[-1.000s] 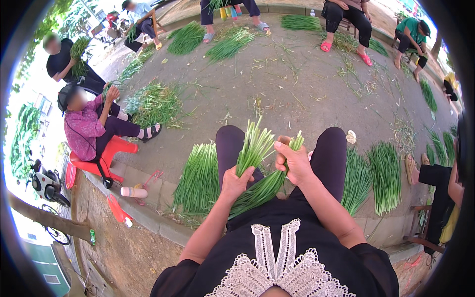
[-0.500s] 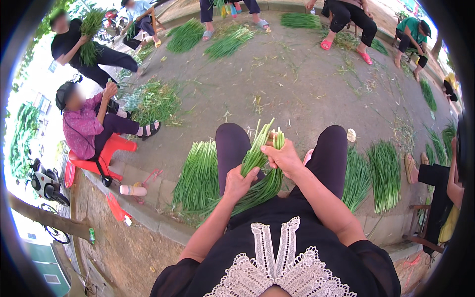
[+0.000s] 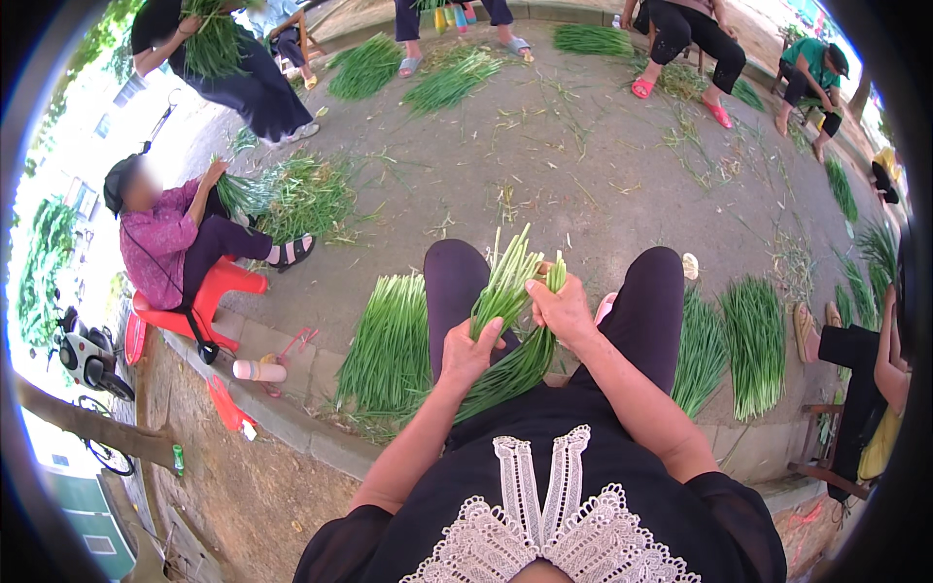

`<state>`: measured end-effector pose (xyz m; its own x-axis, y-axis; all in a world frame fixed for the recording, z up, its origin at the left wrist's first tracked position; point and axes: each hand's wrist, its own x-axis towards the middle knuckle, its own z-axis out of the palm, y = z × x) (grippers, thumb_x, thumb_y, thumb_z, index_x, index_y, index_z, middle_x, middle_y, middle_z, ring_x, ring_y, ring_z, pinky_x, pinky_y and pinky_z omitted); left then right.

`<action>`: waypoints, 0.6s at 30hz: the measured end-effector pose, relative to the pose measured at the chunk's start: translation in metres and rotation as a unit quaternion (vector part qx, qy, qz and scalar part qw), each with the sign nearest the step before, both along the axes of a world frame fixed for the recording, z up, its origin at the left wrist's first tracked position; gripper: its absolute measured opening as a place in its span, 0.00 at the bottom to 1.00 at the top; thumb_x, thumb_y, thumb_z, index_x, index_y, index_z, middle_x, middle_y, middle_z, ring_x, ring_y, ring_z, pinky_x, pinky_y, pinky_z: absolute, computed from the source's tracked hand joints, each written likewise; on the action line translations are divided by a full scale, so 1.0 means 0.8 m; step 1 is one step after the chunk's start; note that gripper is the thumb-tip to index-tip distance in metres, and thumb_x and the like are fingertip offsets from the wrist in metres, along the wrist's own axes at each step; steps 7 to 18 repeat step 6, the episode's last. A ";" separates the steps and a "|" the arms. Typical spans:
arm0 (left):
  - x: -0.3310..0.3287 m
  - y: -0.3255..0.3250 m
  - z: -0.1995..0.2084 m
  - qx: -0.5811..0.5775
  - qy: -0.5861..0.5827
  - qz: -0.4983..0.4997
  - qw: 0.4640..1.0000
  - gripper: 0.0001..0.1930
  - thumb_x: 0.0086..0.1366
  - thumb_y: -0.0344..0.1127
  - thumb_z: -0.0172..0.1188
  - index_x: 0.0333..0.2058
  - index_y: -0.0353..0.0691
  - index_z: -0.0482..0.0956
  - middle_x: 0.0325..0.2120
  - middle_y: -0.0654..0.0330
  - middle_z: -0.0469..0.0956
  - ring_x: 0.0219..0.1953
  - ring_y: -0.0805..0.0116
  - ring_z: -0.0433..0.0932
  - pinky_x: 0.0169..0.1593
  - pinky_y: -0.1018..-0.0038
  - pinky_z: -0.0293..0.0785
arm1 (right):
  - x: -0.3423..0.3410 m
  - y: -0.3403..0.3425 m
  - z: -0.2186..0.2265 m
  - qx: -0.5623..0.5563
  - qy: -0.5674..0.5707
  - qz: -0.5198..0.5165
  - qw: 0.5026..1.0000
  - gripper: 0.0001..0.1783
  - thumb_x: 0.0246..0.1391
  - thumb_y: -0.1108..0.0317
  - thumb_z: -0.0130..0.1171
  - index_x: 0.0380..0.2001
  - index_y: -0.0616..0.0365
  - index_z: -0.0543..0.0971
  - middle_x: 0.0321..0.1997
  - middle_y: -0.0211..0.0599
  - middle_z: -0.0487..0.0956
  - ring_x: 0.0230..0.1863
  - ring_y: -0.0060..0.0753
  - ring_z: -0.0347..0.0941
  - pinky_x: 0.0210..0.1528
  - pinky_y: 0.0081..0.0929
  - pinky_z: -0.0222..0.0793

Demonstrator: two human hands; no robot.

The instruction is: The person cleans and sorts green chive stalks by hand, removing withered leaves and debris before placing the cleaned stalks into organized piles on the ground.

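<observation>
My left hand [image 3: 469,352] grips a bundle of long green stalks [image 3: 507,282] around its middle, held over my lap between my knees. My right hand [image 3: 561,308] pinches a few stalks [image 3: 555,275] next to the top of that bundle, touching it. The bundle's leafy end [image 3: 505,377] trails down across my lap. A heap of laid-out green stalks [image 3: 386,340] lies on the ground by my left knee, and two more heaps [image 3: 750,340] lie by my right knee.
A seated person on a red stool [image 3: 194,303] sorts greens at my left. Another person [image 3: 224,58] carries a bunch at the far left. More people sit at the back [image 3: 692,39] and at the right edge [image 3: 875,369]. Green piles [image 3: 452,78] dot the pavement.
My right hand has moved left and brought its few stalks against the bundle in my left hand. The standing person at the far left has walked nearer, carrying greens.
</observation>
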<state>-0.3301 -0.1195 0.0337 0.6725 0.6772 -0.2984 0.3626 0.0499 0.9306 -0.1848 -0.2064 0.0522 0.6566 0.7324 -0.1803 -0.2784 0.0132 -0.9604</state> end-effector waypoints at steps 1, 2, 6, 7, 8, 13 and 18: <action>0.000 0.000 -0.001 0.006 0.005 0.001 1.000 0.16 0.58 0.45 0.56 0.30 0.36 0.76 0.16 0.63 0.75 0.12 0.80 0.66 0.17 0.80 0.62 | 0.000 0.000 0.003 -0.004 -0.003 -0.004 1.000 0.07 0.51 0.74 0.50 0.34 0.65 0.71 0.14 0.26 0.65 0.10 0.16 0.57 0.11 0.16 0.53; 0.000 0.000 -0.001 0.012 0.010 0.001 1.000 0.15 0.58 0.45 0.56 0.30 0.36 0.76 0.16 0.63 0.75 0.12 0.79 0.66 0.17 0.80 0.63 | 0.000 0.000 0.004 -0.004 0.010 -0.003 1.000 0.07 0.51 0.74 0.50 0.34 0.65 0.71 0.14 0.26 0.65 0.10 0.16 0.58 0.11 0.16 0.53; -0.001 0.004 -0.011 0.038 0.016 -0.008 0.999 0.16 0.58 0.47 0.55 0.30 0.37 0.77 0.16 0.62 0.76 0.13 0.78 0.67 0.19 0.78 0.65 | 0.004 -0.001 0.003 0.006 0.039 0.014 0.999 0.07 0.51 0.74 0.50 0.34 0.64 0.71 0.14 0.27 0.66 0.10 0.17 0.59 0.11 0.17 0.53; -0.001 0.004 -0.011 0.038 0.016 -0.008 0.999 0.16 0.58 0.47 0.55 0.30 0.37 0.77 0.16 0.62 0.76 0.13 0.78 0.67 0.19 0.78 0.65 | 0.004 -0.001 0.003 0.006 0.039 0.014 0.999 0.07 0.51 0.74 0.50 0.34 0.64 0.71 0.14 0.27 0.66 0.10 0.17 0.59 0.11 0.17 0.53; -0.001 0.004 -0.011 0.038 0.016 -0.008 0.999 0.16 0.58 0.47 0.55 0.30 0.37 0.77 0.16 0.62 0.76 0.13 0.78 0.67 0.19 0.78 0.65 | 0.004 -0.001 0.003 0.006 0.039 0.014 0.999 0.07 0.51 0.74 0.50 0.34 0.64 0.71 0.14 0.27 0.66 0.10 0.17 0.59 0.11 0.17 0.53; -0.001 0.004 -0.011 0.038 0.016 -0.008 0.999 0.16 0.58 0.47 0.55 0.30 0.37 0.77 0.16 0.62 0.76 0.13 0.78 0.67 0.19 0.78 0.65 | 0.004 -0.001 0.003 0.006 0.039 0.014 0.999 0.07 0.51 0.74 0.50 0.34 0.64 0.71 0.14 0.27 0.66 0.10 0.17 0.59 0.11 0.17 0.53; -0.001 0.004 -0.011 0.038 0.016 -0.008 0.999 0.16 0.58 0.47 0.55 0.30 0.37 0.77 0.16 0.62 0.76 0.13 0.78 0.67 0.19 0.78 0.65 | 0.004 -0.001 0.003 0.006 0.039 0.014 0.999 0.07 0.51 0.74 0.50 0.34 0.64 0.71 0.14 0.27 0.66 0.10 0.17 0.59 0.11 0.17 0.53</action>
